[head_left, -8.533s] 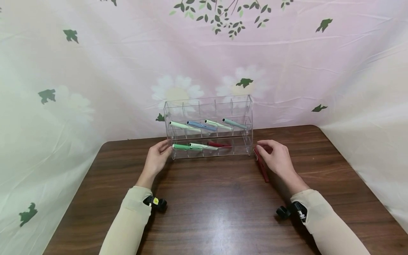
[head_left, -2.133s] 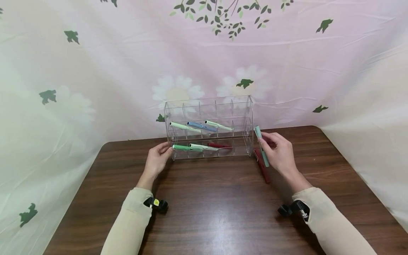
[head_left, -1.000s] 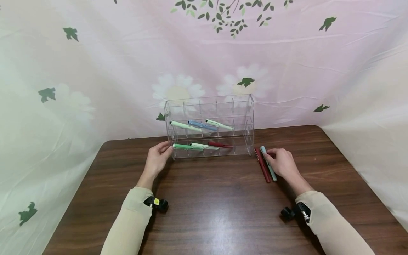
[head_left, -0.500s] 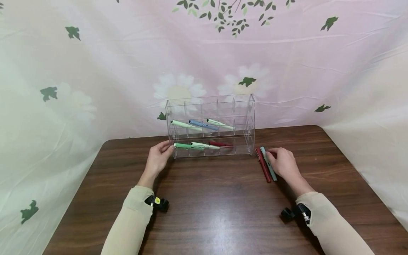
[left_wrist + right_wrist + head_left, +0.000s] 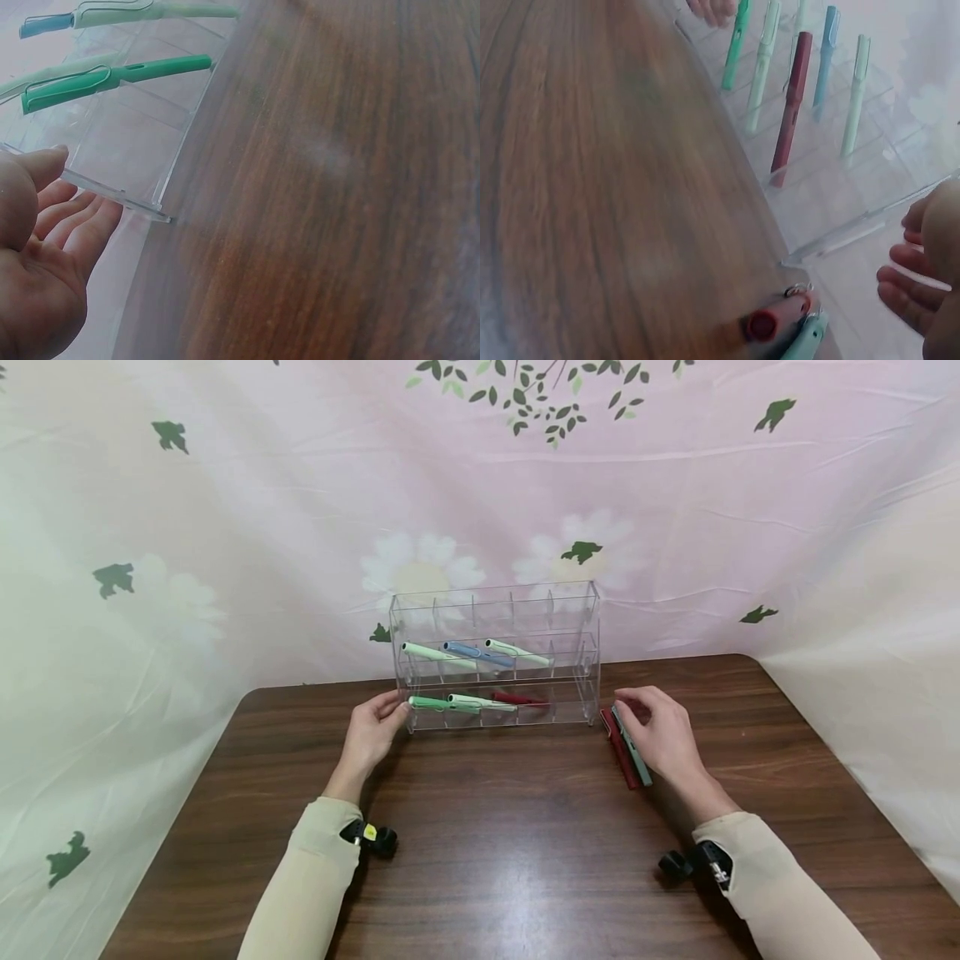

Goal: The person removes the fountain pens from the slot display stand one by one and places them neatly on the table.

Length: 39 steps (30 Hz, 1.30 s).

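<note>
Both hands sit at the ends of the clear rack (image 5: 495, 656), which stands on the table (image 5: 525, 860) against the flowered cloth (image 5: 225, 527) behind it. At the rack's left end, the left hand (image 5: 372, 735) has its fingers gently bent and its fingertips (image 5: 56, 159) against the rack's lower front corner; nothing is gripped in it. Off the rack's right end, the right hand (image 5: 660, 735) hovers with relaxed, slightly parted fingers, holding nothing, right over the teal pen (image 5: 633, 752).

That teal pen lies flat on the table just right of the rack, side by side with a dark red pen (image 5: 619, 750) and touching it; their ends show together in the right wrist view.

Inside the rack, the middle shelf carries a pale green pen (image 5: 437, 655), a blue pen (image 5: 477, 654) and a mint pen (image 5: 517, 652). On the bottom shelf are a bright green pen (image 5: 431, 703), a light green pen (image 5: 482, 702) and a second dark red pen (image 5: 517, 699). All of these lie slanted in separate compartments.
</note>
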{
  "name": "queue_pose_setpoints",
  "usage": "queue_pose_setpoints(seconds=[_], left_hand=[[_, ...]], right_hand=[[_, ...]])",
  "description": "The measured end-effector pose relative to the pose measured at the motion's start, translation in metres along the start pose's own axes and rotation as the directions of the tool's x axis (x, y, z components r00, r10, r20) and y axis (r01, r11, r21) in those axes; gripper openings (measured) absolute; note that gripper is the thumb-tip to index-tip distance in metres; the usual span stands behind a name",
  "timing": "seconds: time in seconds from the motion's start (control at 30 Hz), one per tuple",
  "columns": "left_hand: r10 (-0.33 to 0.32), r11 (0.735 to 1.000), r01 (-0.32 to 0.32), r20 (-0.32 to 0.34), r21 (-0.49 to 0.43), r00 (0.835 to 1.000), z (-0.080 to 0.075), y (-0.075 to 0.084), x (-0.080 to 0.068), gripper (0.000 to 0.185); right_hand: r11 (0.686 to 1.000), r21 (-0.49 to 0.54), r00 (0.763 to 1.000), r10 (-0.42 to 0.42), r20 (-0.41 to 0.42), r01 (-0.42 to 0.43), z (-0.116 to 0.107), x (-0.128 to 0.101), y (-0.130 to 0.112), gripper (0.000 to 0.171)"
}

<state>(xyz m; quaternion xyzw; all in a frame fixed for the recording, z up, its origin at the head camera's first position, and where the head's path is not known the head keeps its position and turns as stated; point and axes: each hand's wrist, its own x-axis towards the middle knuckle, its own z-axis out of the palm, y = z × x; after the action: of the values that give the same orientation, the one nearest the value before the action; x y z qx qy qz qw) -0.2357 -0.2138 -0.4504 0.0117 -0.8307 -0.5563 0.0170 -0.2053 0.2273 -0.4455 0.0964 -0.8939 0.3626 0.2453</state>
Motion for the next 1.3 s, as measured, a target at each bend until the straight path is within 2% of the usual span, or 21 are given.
queue_pose_setpoints(seconds=[0.27,0.43,0.7,0.93,1.3], left_hand=[[-0.006,1.000,0.006,-0.003,-0.013,1.000,0.000,0.001,-0.001,0.047],[0.001,1.000,-0.001,-0.005,-0.010,1.000,0.001,0.002,-0.001,0.046],[0.004,1.000,-0.004,-0.009,-0.021,1.000,0.001,0.002,-0.001,0.045],[0.007,1.000,-0.007,-0.006,-0.016,1.000,0.002,0.002,-0.001,0.045],[0.009,1.000,-0.009,-0.012,-0.016,1.000,0.002,0.001,-0.001,0.045]], right_hand=[[0.991,0.063,0.992,-0.113,-0.064,0.117,0.004,0.005,-0.010,0.019],[0.984,0.100,0.986,-0.143,-0.080,0.151,0.006,0.006,-0.013,0.020],[0.957,0.150,0.968,-0.237,-0.086,0.248,0.012,0.008,-0.018,0.026],[0.939,0.182,0.957,-0.283,-0.068,0.291,0.018,0.010,-0.025,0.028],[0.938,0.195,0.958,-0.284,-0.040,0.286,0.033,0.016,-0.039,0.033]])
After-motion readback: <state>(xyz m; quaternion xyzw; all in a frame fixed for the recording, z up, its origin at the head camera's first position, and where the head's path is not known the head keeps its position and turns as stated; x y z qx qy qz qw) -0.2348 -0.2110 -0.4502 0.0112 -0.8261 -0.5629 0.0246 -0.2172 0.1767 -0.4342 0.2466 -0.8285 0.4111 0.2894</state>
